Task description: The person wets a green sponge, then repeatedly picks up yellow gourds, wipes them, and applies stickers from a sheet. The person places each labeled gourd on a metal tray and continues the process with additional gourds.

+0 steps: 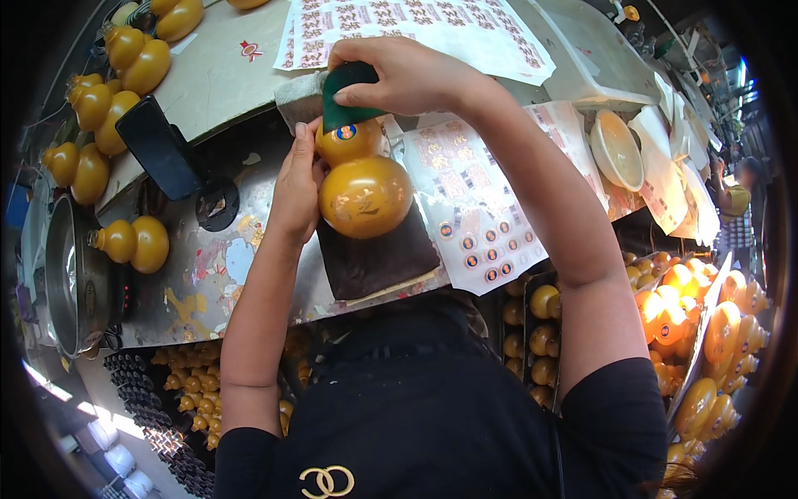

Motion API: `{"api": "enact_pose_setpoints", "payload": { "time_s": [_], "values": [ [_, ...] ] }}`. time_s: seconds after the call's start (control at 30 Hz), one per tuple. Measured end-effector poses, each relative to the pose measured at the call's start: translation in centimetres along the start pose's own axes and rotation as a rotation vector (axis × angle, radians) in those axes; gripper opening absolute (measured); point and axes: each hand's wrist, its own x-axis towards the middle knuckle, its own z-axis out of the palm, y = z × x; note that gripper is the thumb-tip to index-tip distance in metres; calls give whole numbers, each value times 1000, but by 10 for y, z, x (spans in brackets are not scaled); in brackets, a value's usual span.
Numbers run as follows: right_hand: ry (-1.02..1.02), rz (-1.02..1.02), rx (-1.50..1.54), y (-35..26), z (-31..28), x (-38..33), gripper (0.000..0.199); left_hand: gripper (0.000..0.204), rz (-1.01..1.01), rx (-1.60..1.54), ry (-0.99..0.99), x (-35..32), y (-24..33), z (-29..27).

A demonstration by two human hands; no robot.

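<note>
gourd (364, 191) | left hand (297, 187) steadies | right hand (405, 76) presses green scraper (345, 96) (on sticker (346, 131))

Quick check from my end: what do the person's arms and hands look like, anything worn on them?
Both forearms are bare, coming up from the lower edge. Short black sleeves end above the elbows, part of a black top with a gold interlocked-ring emblem. The left hand and right hand are bare: no gloves, rings, watch or bracelets show.
</note>
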Motion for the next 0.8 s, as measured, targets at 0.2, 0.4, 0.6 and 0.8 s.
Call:
{"api": "enact_pose_setpoints", "payload": {
  "time_s": [0.2,0.4,0.6,0.8],
  "values": [
    [-2,33,-23,-6,0,5,36,60,11,-4,-1,-1,-1,0],
    [-42,100,-62,-22,-3,11,32,58,29,-36,2,0,-4,-3],
    [359,-314,-131,-29,15,-13,21,56,-1,-93,-23,-1,1,-4],
    [419,-389,-185,-35,34,-86,25,57,3,-52,16,4,-5,-6]
  ]
}}
